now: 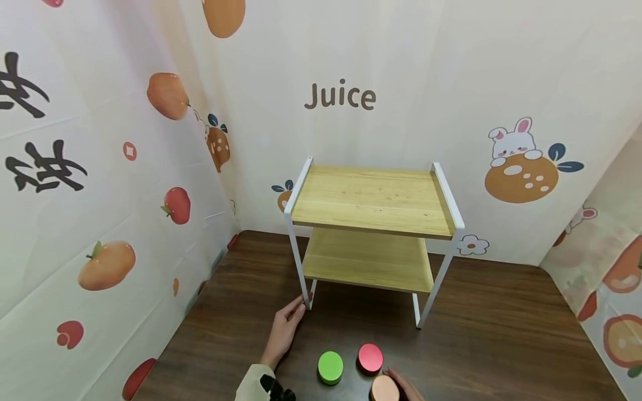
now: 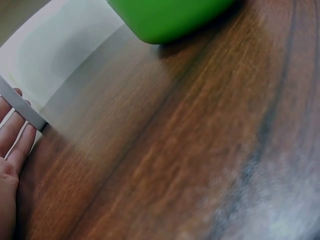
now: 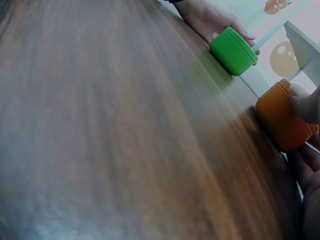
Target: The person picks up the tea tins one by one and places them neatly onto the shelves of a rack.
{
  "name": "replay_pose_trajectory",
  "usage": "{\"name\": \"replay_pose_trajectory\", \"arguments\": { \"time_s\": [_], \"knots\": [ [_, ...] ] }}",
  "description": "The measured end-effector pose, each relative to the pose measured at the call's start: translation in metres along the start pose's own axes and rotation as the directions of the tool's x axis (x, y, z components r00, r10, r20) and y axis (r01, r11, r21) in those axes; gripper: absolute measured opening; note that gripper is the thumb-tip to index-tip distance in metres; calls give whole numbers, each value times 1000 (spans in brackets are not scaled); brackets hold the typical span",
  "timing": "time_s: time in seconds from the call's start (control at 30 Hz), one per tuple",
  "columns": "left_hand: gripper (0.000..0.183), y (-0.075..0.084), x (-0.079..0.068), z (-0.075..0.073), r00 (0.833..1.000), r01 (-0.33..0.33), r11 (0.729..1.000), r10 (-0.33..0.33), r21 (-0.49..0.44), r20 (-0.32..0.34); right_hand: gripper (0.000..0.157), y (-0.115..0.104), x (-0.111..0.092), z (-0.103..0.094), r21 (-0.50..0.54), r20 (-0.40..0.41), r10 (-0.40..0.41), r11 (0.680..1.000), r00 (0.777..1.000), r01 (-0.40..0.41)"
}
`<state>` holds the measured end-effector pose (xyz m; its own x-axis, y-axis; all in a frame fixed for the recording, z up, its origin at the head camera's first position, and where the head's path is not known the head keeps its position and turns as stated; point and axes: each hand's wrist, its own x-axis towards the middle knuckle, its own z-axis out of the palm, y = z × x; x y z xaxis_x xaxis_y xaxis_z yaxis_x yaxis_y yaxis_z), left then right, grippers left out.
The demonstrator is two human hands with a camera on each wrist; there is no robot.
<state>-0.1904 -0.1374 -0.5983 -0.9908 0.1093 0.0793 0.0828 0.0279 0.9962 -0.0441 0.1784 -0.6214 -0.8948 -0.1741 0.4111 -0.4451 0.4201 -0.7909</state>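
A two-tier shelf [image 1: 371, 195] with pale wood boards and a white frame stands on the dark table. My left hand [image 1: 287, 329] holds the foot of its front left leg [image 1: 297, 262]; in the left wrist view the fingers [image 2: 12, 132] pass behind that leg. At the bottom of the head view my right hand [image 1: 405, 385] grips an orange round tin [image 1: 385, 389]. The right wrist view has the thumb [image 3: 306, 104] on the side of this orange tin [image 3: 282, 117], which rests on the table. Close by sit a green round tin [image 1: 330, 367] and a red round tin [image 1: 370, 357].
Brown wood-grain table [image 1: 506, 340] surrounds the shelf. A printed fabric backdrop [image 1: 426, 83] with fruit drawings and the word Juice hangs behind it and along both sides. A black strap or device [image 1: 275, 387] sits at the left wrist.
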Motion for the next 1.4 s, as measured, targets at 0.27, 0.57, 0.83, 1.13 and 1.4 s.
{"name": "replay_pose_trajectory", "arguments": {
  "time_s": [0.27, 0.57, 0.83, 1.13, 1.4],
  "knots": [
    [43, 23, -7, 0, 999, -4, 1000, 4, -8, 40, 64, -16, -1, 10, -174, -126, 186, 963, 974, -206],
    [42, 27, -9, 0, 1000, -9, 1000, 9, 7, 15, 61, -15, -1, 12, -159, -140, 177, 967, 974, -199],
    [41, 30, -9, 0, 1000, 8, 999, -9, 35, 5, 57, -14, -2, 11, -175, -120, 134, 973, 984, -154],
    [42, 26, -7, -1, 999, 32, 999, -32, 16, 27, 57, -14, -2, 10, -210, -102, 129, 966, 986, -148],
    [47, 0, -2, -1, 1000, 24, 999, -23, 39, -15, 54, -20, -2, 4, -197, -25, 182, 963, 983, -184]
  ]
}}
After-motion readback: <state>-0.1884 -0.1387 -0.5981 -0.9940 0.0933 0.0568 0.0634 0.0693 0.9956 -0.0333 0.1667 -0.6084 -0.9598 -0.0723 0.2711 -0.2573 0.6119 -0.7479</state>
